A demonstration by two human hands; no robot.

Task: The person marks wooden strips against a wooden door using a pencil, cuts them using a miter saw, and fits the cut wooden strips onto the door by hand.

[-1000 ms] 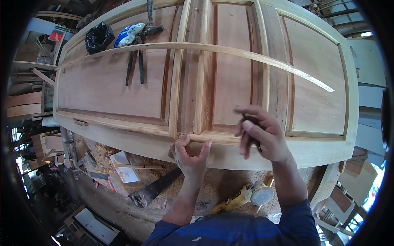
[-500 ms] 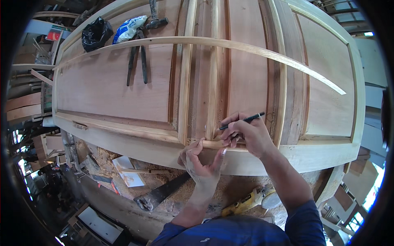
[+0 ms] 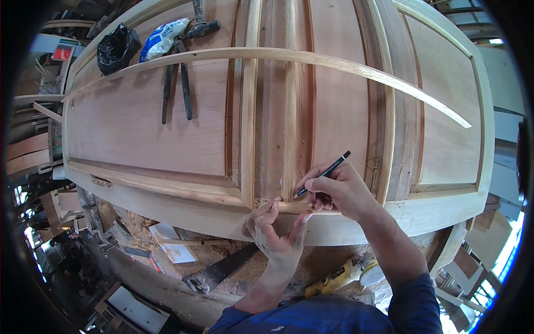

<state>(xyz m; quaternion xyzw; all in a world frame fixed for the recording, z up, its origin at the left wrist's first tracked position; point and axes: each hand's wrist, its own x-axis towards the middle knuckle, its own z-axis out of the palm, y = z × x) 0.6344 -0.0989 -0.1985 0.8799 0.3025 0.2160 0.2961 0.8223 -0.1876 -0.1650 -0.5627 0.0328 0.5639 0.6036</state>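
- Pencil (image 3: 330, 168), dark and slim, slants through the right hand (image 3: 337, 192), its blunt end at 12 o'clock of that hand and its point at 9 o'clock.
- Thumb and fingers of the right hand are clamped together on the pencil, near its point.
- Pencil point is at 3 o'clock of the left index fingertip, just beside it, by the foot of an upright moulding (image 3: 291, 122).
- Left hand (image 3: 275, 229) has thumb and index apart, both tips at a short moulding strip (image 3: 292, 207) along the wooden door's (image 3: 356, 227) near rail; whether they grip it, I cannot tell.
- Long wooden lath (image 3: 267, 53) lies at 12 o'clock, well apart.
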